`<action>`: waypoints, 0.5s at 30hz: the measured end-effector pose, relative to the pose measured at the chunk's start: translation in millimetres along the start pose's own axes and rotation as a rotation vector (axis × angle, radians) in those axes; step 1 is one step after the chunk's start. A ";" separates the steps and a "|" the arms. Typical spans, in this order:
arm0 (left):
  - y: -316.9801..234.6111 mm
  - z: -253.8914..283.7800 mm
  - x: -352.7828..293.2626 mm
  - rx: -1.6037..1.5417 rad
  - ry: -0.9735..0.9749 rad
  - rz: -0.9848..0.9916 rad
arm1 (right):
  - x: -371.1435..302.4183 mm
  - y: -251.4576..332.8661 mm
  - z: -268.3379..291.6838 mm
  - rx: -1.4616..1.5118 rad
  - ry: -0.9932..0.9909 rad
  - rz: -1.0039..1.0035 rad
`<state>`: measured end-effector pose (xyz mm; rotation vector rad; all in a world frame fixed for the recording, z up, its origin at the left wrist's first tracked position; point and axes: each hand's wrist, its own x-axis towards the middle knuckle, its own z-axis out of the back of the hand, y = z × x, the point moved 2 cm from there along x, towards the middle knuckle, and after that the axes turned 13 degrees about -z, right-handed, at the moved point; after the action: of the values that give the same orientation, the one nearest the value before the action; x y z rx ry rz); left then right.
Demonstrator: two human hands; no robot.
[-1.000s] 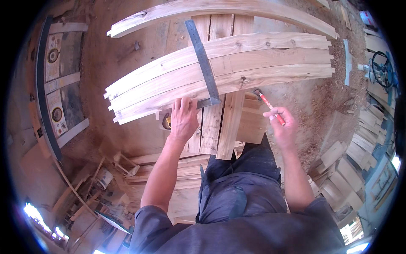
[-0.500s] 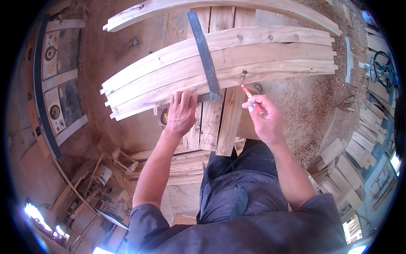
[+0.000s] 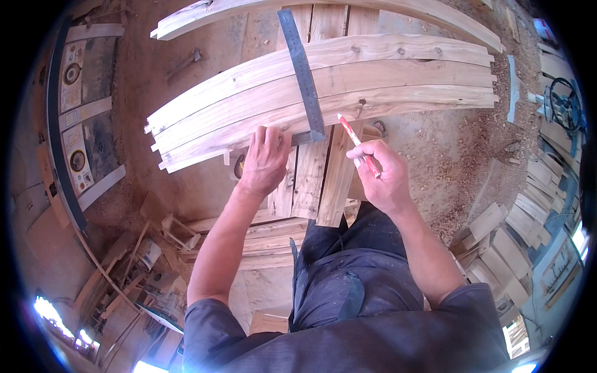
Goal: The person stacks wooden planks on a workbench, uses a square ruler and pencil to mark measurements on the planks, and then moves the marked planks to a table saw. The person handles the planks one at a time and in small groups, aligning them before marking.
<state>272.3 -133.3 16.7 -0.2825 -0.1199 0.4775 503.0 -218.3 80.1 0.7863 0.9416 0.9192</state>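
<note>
Across three pale, curved wooden boards (image 3: 404,74), a dark grey metal L-shaped square (image 3: 300,71): long blade spanning all three and passing well beyond the far edge, short arm along the near edge. Boards side by side, long edges meeting, ends stepped, a dark knot in the nearest.

In the left hand (image 3: 264,163), the square's short arm; fingers bent and closed over it at the near board edge. In the right hand (image 3: 387,177), a slim red pencil (image 3: 352,134), pinched between thumb and fingers, tip slanting up-left by the near board's edge, just right of the blade. Cannot tell whether touching wood.

Beneath the boards, rough brownish wooden planks (image 3: 310,186), running crosswise to them, near ends by the dark-trousered legs (image 3: 376,227). Past the far edge, another long pale curved wooden board (image 3: 348,5), set apart.

To the right, brown floor (image 3: 460,168) strewn with shavings; farther out, loose pale wood offcuts (image 3: 488,224) and a dark blue spoked handwheel (image 3: 559,99). At far left, a long dark bar (image 3: 55,124).
</note>
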 end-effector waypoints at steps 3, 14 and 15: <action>2.0 0.8 0.0 -0.023 0.009 0.001 | 2.5 -1.2 -3.0 -0.028 -0.008 0.002; -1.0 5.0 3.4 -0.031 0.052 0.039 | 15.8 -2.7 -11.8 -0.077 0.026 0.034; -1.4 5.9 3.6 -0.024 0.074 0.055 | 17.7 -3.1 -12.4 -0.088 0.037 0.045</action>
<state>275.1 -131.3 22.9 -0.3278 -0.0455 0.5198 497.7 -201.6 67.0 0.7202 0.9126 1.0110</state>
